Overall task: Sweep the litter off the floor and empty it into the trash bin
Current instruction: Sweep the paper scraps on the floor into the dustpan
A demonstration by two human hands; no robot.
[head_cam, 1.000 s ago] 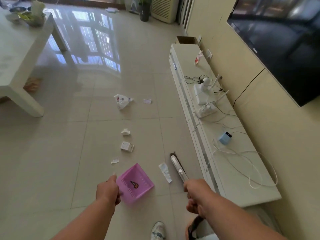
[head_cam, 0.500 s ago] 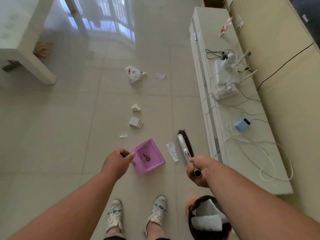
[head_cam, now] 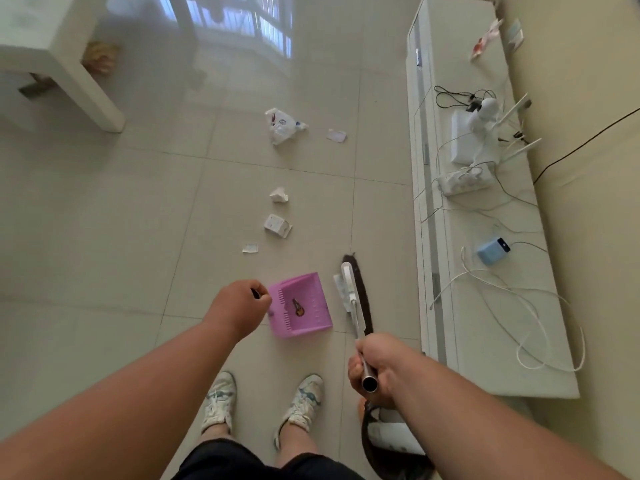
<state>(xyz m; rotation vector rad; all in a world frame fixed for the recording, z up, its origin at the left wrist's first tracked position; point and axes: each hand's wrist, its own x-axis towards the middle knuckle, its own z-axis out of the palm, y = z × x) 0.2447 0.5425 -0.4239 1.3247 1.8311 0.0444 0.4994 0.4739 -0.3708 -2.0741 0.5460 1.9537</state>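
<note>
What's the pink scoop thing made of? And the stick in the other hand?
The pink slotted dustpan looks like moulded plastic: even matte colour, thin walls, comb-like slots. The broom's round handle, gripped by the right hand, looks like shiny metal tubing: silvery, with a hollow open end. Probably steel or aluminium; I can't tell which.

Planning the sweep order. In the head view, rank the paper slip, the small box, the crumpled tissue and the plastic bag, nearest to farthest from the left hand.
1. Paper slip, just ahead of the left hand.
2. Small box, beyond it.
3. Crumpled tissue, farther up.
4. Plastic bag, farthest.
</note>
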